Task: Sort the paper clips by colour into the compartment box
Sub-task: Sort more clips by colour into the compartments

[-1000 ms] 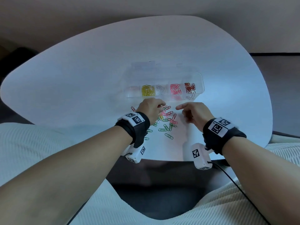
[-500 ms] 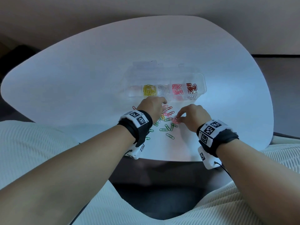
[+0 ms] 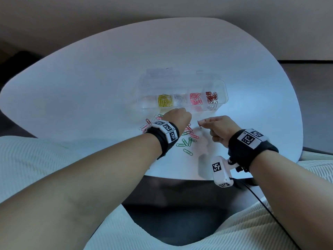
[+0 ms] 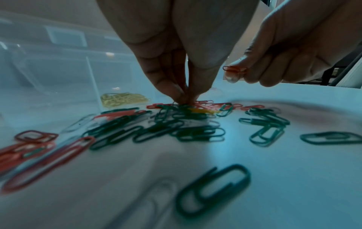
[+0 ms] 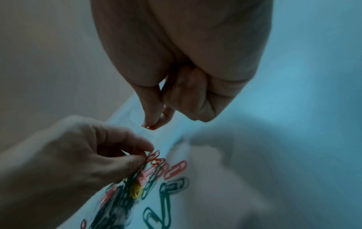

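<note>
A clear compartment box holds yellow clips, clear clips, pink clips and dark red clips in separate compartments. Just in front lies a loose pile of paper clips, mostly green and red. My left hand reaches down into the pile's far side, thumb and forefinger pinching a reddish clip that still lies among the others. My right hand hovers above the table to the right, pinching a red clip between thumb and forefinger.
The white rounded table stretches wide around the box. More red and white clips lie left of my left wrist. The table's near edge is close to the pile. A cable hangs from my right wrist.
My right hand dipped to the pile's right side, then rose with a red clip pinched in it. The left hand stayed over the pile, fingers working at the clips.
</note>
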The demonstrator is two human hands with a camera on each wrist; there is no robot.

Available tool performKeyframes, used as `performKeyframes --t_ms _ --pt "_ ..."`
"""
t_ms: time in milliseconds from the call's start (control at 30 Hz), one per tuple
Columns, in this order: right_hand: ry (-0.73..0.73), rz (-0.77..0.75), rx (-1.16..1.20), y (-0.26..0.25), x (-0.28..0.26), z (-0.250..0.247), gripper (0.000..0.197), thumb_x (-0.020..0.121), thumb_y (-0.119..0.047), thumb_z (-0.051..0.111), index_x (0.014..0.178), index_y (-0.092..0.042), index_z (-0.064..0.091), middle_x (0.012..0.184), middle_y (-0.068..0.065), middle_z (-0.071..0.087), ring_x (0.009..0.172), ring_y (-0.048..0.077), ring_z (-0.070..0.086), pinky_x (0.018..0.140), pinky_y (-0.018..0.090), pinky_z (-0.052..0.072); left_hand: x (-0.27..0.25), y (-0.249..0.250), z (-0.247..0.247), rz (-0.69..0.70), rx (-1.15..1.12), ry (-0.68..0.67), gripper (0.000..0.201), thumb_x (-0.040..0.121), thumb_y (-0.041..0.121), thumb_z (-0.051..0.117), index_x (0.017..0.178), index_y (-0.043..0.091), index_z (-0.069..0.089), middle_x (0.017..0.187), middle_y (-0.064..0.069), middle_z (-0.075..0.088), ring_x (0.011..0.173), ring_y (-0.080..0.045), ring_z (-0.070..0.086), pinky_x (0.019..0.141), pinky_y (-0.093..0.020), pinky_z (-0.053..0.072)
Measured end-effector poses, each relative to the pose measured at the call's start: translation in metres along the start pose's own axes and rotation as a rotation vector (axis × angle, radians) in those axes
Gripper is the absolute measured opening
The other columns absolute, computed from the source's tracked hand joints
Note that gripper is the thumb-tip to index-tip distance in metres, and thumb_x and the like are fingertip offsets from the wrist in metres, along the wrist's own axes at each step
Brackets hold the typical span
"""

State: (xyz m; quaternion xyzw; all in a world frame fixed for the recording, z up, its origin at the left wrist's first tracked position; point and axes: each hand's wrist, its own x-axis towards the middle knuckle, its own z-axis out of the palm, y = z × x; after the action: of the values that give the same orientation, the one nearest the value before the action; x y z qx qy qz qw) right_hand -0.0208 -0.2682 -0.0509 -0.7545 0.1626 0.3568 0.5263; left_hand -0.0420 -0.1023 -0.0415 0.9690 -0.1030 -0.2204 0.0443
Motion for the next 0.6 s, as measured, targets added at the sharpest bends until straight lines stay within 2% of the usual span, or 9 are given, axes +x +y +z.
performKeyframes --t_ms 133,200,267,367,433,500,600 --pt "0.036 -0.013 0.000 -0.002 -0.002 0.001 0.008 0.084 -0.016 0.072 0.084 -0.009 0.071 0.051 -0.003 0.030 0.045 0.013 0.019 0.045 0.022 0.018 -0.001 -0.006 0.008 -0.020 -0.071 0.053 0.026 0.091 0.003 0.050 0.112 0.013 0.062 0.105 -0.008 0.058 0.099 -0.029 0.058 0.065 -0.033 0.040" --pt "0.127 -0.084 -0.163 -0.006 -0.003 0.002 0.008 0.085 -0.020 0.070 0.083 -0.012 0.071 0.048 -0.008 0.041 0.046 0.012 0.031 0.048 0.023 0.027 -0.006 -0.009 0.008 -0.012 -0.206 0.096 0.030 0.096 0.011 0.046 0.119 0.018 0.062 0.112 -0.005 0.055 0.110 -0.025 0.051 0.076 -0.037 0.047" --pt "0.238 -0.238 -0.438 -0.008 -0.006 0.004 0.005 0.085 -0.023 0.067 0.082 -0.020 0.069 0.057 -0.012 0.049 0.056 0.010 0.046 0.056 0.024 0.035 -0.015 -0.013 0.008 0.007 -0.323 0.135 0.027 0.096 0.017 0.047 0.114 0.017 0.066 0.109 -0.004 0.054 0.113 -0.022 0.045 0.087 -0.040 0.047" --pt "0.194 -0.415 -0.750 -0.010 -0.011 0.010 0.004 0.084 -0.031 0.068 0.081 -0.028 0.069 0.061 -0.016 0.047 0.064 0.010 0.050 0.059 0.022 0.034 -0.028 -0.020 0.012 0.010 -0.418 0.198 0.022 0.092 0.016 0.050 0.097 0.013 0.071 0.096 -0.003 0.052 0.103 -0.023 0.048 0.083 -0.034 0.045" --pt "0.123 -0.422 -0.887 -0.008 -0.011 0.015 0.004 0.082 -0.032 0.070 0.082 -0.030 0.073 0.063 -0.018 0.047 0.069 0.011 0.052 0.063 0.021 0.037 -0.033 -0.022 0.013 -0.008 -0.488 0.181 0.022 0.091 0.013 0.051 0.097 0.013 0.072 0.094 -0.002 0.051 0.097 -0.023 0.053 0.078 -0.027 0.040" --pt "0.081 -0.378 -0.972 -0.008 -0.012 0.018 0.007 0.079 -0.035 0.073 0.086 -0.032 0.074 0.072 -0.011 0.053 0.071 0.014 0.055 0.064 0.022 0.040 -0.034 -0.020 0.012 -0.006 -0.493 0.142 0.023 0.092 0.014 0.052 0.105 0.013 0.072 0.100 -0.003 0.056 0.098 -0.021 0.055 0.079 -0.022 0.037" --pt "0.057 -0.296 -1.061 -0.008 -0.015 0.019 0.012 0.077 -0.041 0.075 0.086 -0.033 0.074 0.083 -0.003 0.064 0.072 0.018 0.061 0.059 0.023 0.043 -0.031 -0.011 0.013 0.011 -0.465 0.105 0.027 0.093 0.015 0.052 0.114 0.014 0.069 0.110 -0.008 0.060 0.104 -0.023 0.056 0.085 -0.025 0.039"
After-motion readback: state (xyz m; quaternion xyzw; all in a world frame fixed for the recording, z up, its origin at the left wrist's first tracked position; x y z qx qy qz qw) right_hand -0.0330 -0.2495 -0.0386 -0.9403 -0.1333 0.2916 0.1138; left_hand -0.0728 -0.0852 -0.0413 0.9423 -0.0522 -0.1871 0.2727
